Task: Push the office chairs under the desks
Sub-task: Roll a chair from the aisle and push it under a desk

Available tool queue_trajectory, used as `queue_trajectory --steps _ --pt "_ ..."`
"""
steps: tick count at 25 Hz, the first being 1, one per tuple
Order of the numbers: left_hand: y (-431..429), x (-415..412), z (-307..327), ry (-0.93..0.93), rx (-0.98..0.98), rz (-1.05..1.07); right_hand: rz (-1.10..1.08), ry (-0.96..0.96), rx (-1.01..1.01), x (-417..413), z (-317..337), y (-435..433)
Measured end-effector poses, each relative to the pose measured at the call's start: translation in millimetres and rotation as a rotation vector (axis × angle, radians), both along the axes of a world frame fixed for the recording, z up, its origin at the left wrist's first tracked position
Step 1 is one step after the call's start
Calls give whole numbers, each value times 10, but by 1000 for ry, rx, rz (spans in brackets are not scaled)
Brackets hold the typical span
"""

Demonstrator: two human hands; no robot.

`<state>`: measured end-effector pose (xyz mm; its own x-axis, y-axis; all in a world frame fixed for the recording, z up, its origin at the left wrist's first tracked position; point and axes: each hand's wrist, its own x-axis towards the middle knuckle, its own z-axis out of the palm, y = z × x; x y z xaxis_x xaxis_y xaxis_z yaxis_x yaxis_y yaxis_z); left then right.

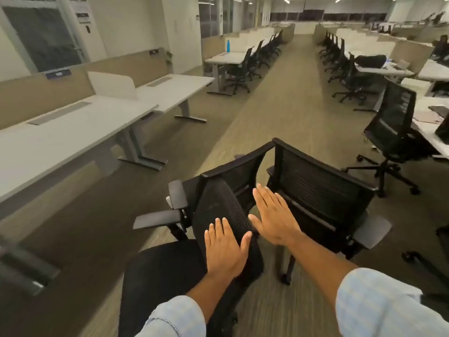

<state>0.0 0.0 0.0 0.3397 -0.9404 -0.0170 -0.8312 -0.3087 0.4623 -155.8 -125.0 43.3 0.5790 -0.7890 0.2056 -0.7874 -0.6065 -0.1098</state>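
Left hand: left hand (224,249) lies flat, fingers spread, palm on the backrest of the near chair (226,227); it presses, grips nothing
Right hand: right hand (272,215) is flat and open, fingers together, held above the gap between the near chair and the second chair (320,190); contact cannot be told, nothing is held
Chairs: both stand in the aisle, backrests touching at the top corner, well apart from the left desks (80,132); a third chair (388,132) stands out beside the right desks (435,132)
Step in hand: judged as steering the near chair towards the left desks
How to do it well: push low and centred on the backrest so the castors roll straight; turn the seat to face the desk edge first; keep the armrest (158,218) clear of the desk leg (136,147); free the second chair so the two do not snag
Progress: early; far rows look tucked in, near chairs not yet
Containers: a blue bottle (228,46) stands on a far desk, contents unseen; a dark bag (370,60) lies on a right desk, closed or open cannot be told
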Motion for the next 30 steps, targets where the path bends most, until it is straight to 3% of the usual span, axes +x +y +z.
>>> queue_trajectory --steps 3,14,25,30 --pt "-152 -174 -24 25 63 72 171 105 19 144 4 -398" --pt "-290 -806 76 392 233 363 661 450 87 683 -140 -1255" --pt "759 -727 257 375 344 181 967 437 17 869 -387 -1200" --pt "1056 -658 229 211 387 344 1070 388 -2 886 -457 -838"
